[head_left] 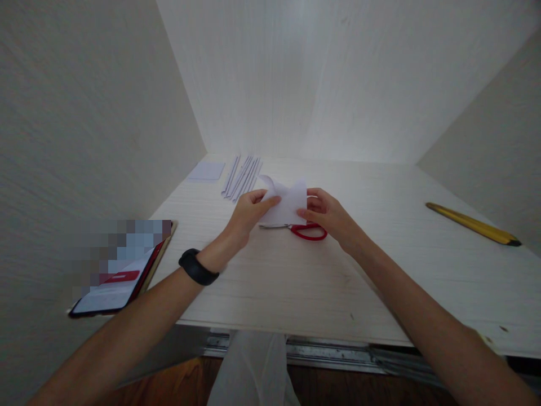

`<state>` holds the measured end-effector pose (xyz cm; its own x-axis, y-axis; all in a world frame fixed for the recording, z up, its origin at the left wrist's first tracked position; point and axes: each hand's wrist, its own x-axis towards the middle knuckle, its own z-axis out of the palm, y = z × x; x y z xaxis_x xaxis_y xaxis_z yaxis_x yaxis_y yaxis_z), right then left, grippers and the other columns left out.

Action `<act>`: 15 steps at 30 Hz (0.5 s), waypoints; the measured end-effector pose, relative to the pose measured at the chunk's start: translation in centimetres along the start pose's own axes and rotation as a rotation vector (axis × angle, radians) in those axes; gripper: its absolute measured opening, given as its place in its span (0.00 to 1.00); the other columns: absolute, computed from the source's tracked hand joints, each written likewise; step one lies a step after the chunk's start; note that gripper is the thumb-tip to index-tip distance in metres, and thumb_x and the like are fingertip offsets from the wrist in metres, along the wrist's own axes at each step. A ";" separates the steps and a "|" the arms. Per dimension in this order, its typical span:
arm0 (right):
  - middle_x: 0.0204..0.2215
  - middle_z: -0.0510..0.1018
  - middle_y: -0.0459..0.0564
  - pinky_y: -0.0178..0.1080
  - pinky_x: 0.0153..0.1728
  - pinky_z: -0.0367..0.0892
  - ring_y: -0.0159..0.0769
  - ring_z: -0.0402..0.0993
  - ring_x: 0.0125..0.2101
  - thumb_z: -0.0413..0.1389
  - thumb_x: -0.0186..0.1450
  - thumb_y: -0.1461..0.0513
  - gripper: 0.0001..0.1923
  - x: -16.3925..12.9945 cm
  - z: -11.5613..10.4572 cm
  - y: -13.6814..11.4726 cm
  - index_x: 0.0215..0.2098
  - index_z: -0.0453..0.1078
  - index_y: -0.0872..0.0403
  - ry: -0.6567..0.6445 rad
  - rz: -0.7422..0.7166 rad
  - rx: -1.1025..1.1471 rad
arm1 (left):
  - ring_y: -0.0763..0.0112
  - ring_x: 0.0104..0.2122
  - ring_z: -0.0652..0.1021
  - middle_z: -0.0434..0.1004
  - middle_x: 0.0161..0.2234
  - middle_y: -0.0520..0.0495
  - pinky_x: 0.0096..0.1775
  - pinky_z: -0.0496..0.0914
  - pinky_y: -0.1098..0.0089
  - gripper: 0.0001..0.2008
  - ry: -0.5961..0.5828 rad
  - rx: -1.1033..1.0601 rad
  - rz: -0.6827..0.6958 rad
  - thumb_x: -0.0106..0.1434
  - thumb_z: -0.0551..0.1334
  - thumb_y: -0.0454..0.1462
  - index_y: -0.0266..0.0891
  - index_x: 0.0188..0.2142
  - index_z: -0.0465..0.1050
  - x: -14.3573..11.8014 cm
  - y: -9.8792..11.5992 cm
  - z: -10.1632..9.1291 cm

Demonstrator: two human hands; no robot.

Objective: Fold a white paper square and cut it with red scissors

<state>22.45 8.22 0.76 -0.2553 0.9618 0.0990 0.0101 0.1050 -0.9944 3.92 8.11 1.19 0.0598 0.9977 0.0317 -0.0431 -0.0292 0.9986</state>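
Note:
Between my two hands is a small sheet of white paper, its upper left corner curling up. My left hand pinches its left side, with the thumb lying across the front. At the right edge, my right hand grips the paper between thumb and fingers. Red-handled scissors lie on the tabletop just below the sheet, partly covered by it. Behind my left hand rest several narrow folded paper strips, side by side. A flat stack of white paper sits left of the strips.
A phone or tablet in a case leans at the left edge, its screen partly blurred. Toward the right wall lies a long yellow tool with a dark tip. White panels enclose the pale wooden tabletop at the back and sides.

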 end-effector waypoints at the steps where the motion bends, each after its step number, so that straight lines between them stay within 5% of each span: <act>1: 0.28 0.75 0.43 0.38 0.31 0.70 0.32 0.72 0.29 0.66 0.50 0.58 0.21 0.0 0.0 0.0 0.40 0.65 0.51 -0.002 -0.002 -0.003 | 0.71 0.29 0.73 0.78 0.30 0.49 0.32 0.66 0.71 0.13 0.007 -0.020 0.003 0.50 0.67 0.42 0.37 0.33 0.77 0.1 -0.1 -0.1; 7: 0.32 0.78 0.46 0.39 0.38 0.71 0.31 0.74 0.32 0.56 0.61 0.56 0.10 -0.4 -0.1 -0.5 0.38 0.70 0.51 -0.009 -0.069 0.039 | 0.69 0.31 0.76 0.78 0.31 0.47 0.36 0.68 0.69 0.14 0.002 -0.096 0.011 0.51 0.67 0.41 0.36 0.36 0.77 0.2 -0.3 -0.2; 15: 0.33 0.79 0.45 0.38 0.38 0.71 0.31 0.75 0.33 0.62 0.55 0.59 0.13 -0.3 -0.1 -0.6 0.39 0.70 0.50 -0.078 -0.097 0.048 | 0.72 0.27 0.73 0.78 0.29 0.48 0.31 0.65 0.72 0.13 -0.014 -0.051 0.003 0.51 0.67 0.43 0.36 0.32 0.77 0.1 -0.3 -0.2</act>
<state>22.59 7.93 1.31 -0.3269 0.9251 0.1931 -0.0638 0.1823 -0.9812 3.72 8.20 0.89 0.0738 0.9966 0.0357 -0.0945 -0.0287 0.9951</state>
